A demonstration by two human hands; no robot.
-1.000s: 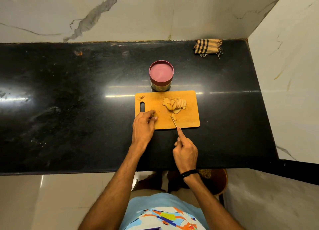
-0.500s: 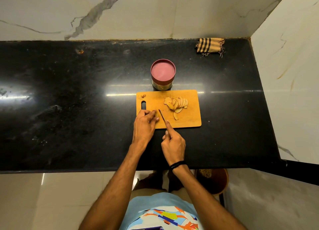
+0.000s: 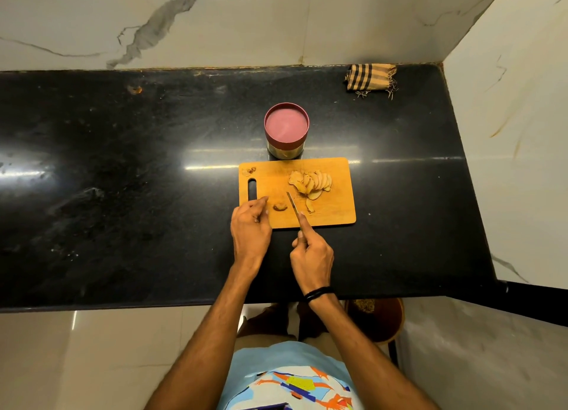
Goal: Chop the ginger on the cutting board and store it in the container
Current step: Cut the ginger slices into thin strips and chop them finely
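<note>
A wooden cutting board [image 3: 338, 206] lies on the black counter. Several ginger slices [image 3: 311, 183] are fanned out near its middle, and one loose slice [image 3: 309, 206] lies below them. A small ginger stub [image 3: 280, 207] sits alone near the board's lower left. My left hand [image 3: 250, 225] rests at the board's left edge with fingers loosely curled, just left of the stub, holding nothing. My right hand [image 3: 312, 254] grips a knife [image 3: 293, 206], index finger along its spine, blade angled between stub and slices. The container [image 3: 286, 131] with its dark red lid on stands behind the board.
A striped folded cloth [image 3: 370, 77] lies at the counter's back right corner. Marble walls close the back and right sides. A small scrap [image 3: 249, 171] sits on the board's top left corner. A brown stool [image 3: 384, 319] stands below the counter edge.
My left hand has let go of the ginger stub, which now lies free on the board. My right hand moved the knife left, then eased back slightly.
</note>
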